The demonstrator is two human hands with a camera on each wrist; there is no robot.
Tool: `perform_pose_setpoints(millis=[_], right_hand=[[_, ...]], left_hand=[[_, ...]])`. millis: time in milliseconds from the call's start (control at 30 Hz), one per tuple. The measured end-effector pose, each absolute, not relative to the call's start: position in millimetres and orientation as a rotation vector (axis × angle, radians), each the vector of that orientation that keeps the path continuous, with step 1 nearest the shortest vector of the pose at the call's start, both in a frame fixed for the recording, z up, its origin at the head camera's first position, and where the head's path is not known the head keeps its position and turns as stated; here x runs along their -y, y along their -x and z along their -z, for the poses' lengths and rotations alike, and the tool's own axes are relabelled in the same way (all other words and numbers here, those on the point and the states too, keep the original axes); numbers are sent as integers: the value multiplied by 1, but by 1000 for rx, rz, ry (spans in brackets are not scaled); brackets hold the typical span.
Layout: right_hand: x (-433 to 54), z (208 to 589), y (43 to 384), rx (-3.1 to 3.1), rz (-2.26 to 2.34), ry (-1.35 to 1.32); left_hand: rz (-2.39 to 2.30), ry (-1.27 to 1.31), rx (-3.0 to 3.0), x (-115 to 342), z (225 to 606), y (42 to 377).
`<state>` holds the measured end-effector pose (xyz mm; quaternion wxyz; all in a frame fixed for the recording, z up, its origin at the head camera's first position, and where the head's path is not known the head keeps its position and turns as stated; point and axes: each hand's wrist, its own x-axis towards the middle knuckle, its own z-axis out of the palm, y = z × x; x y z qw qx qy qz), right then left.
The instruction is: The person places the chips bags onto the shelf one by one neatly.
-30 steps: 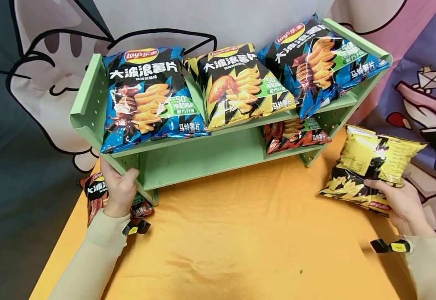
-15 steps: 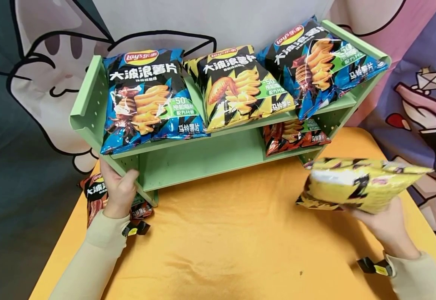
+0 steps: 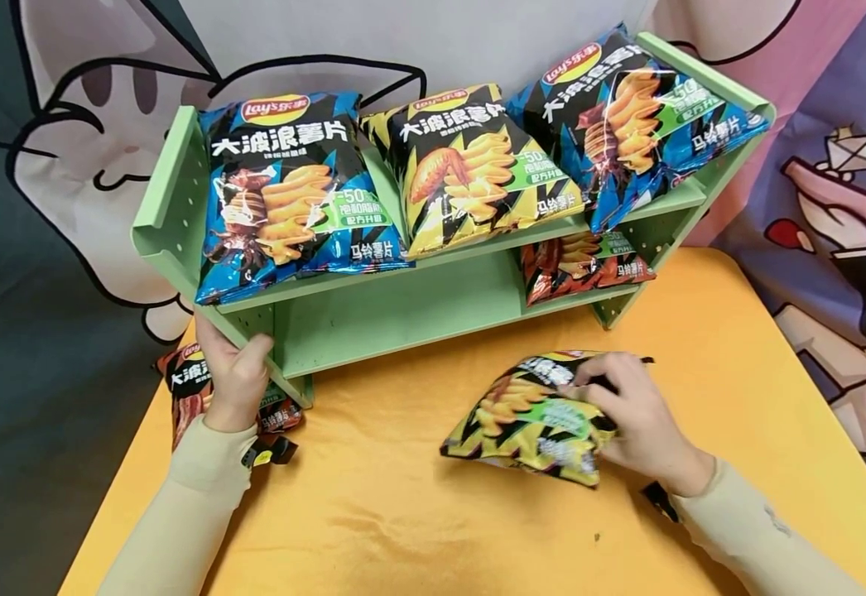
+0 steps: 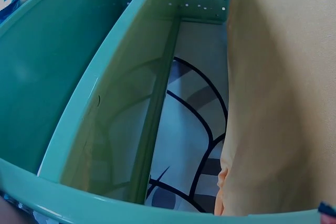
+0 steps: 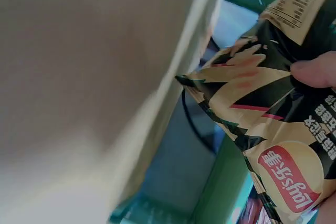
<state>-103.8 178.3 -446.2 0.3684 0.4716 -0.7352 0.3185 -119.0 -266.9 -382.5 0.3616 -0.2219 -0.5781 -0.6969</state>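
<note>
My right hand [image 3: 637,418] grips a yellow-and-black bag of potato chips [image 3: 533,422] by its right side, in front of the shelf and over the cloth. In the right wrist view the chip bag [image 5: 262,108] shows its Lay's logo, with a thumb [image 5: 317,71] pressed on it. My left hand [image 3: 238,372] holds the left end panel of the green two-tier shelf [image 3: 396,319] near its lower part. Behind that hand lies a red bag of chips [image 3: 189,372], partly hidden by hand and panel. From the left wrist the shelf's lower board [image 4: 113,108] shows close up.
On the top tier sit a blue chip bag [image 3: 291,199] at left, a yellow one [image 3: 478,170] in the middle and another blue one [image 3: 627,124] at right. A red chip bag [image 3: 582,265] lies on the lower tier's right. An orange cloth [image 3: 418,497] covers the table.
My right hand has carried the yellow chip bag leftward from the right side and turned it, so its printed front now shows. The left hand stays on the shelf's end panel.
</note>
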Motion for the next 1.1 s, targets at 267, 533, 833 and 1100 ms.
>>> perform_pose_setpoints(millis=[267, 533, 833, 1100], right_hand=[[-136, 451, 115, 1859, -501, -1426], [-119, 460, 123, 1885, -299, -1527], [-140, 471, 111, 2085, -265, -1593], [-165, 476, 90, 2262, -306, -1537]], left_hand=[[1784, 553, 1506, 268, 384, 119], [1788, 571, 1503, 268, 384, 119], [1773, 559, 1513, 268, 385, 120], [1776, 544, 1519, 270, 386, 120]])
